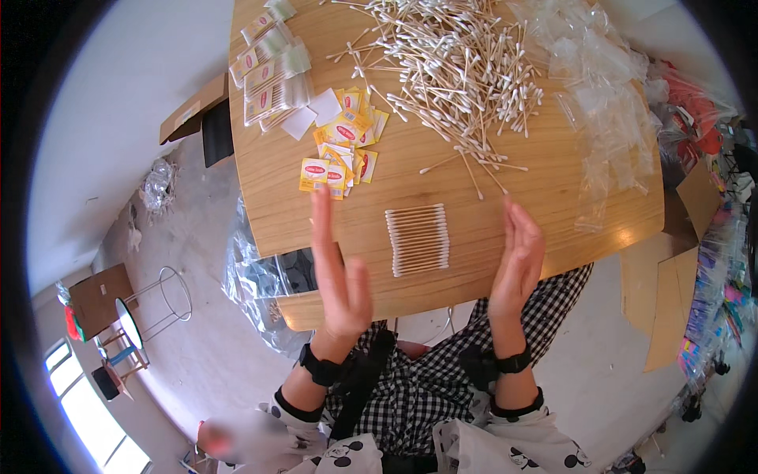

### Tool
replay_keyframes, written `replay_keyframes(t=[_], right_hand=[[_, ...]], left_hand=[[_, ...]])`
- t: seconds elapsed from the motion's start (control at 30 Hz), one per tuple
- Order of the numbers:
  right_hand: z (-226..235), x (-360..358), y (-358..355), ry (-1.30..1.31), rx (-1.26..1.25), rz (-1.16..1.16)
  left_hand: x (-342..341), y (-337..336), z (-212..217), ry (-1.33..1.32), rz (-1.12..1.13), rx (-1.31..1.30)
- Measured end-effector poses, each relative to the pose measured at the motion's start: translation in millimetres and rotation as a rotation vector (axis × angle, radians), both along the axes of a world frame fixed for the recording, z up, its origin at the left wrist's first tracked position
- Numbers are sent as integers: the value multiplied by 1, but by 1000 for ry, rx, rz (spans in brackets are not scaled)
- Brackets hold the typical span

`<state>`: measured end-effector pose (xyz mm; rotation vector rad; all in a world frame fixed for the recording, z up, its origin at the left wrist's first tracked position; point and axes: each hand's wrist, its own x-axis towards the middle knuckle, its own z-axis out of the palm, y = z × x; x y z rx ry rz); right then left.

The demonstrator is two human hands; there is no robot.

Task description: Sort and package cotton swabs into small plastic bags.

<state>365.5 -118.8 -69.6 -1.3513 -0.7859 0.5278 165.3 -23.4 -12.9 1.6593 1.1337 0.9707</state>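
A neat stack of cotton swabs lies side by side on the wooden table, their shafts running left to right. My left hand is to the left of this row, palm turned inward, fingers stretched out and holding nothing. On the other side, my right hand faces it with straight fingers, also holding nothing. Neither hand touches the row. Beyond it spreads a big loose heap of cotton swabs. Small yellow and white printed cards are piled beyond my left fingertips.
Filled clear packs of swabs are stacked at the table's far left. Empty clear plastic bags cover its right side. Open cardboard boxes stand right of the table. A round stool is on the floor to the left.
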Motion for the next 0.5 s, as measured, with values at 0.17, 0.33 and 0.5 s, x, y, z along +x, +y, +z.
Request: replay_keyframes(t=[0.17, 0.33, 0.5], right_hand=[[12, -6, 1, -45, -70, 13], [30, -7, 7, -310, -186, 47], [29, -2, 10, -503, -128, 186]], left_hand=[[26, -21, -3, 790, -445, 307], [32, -22, -21, 850, -417, 373], [35, -20, -22, 845, -416, 392]])
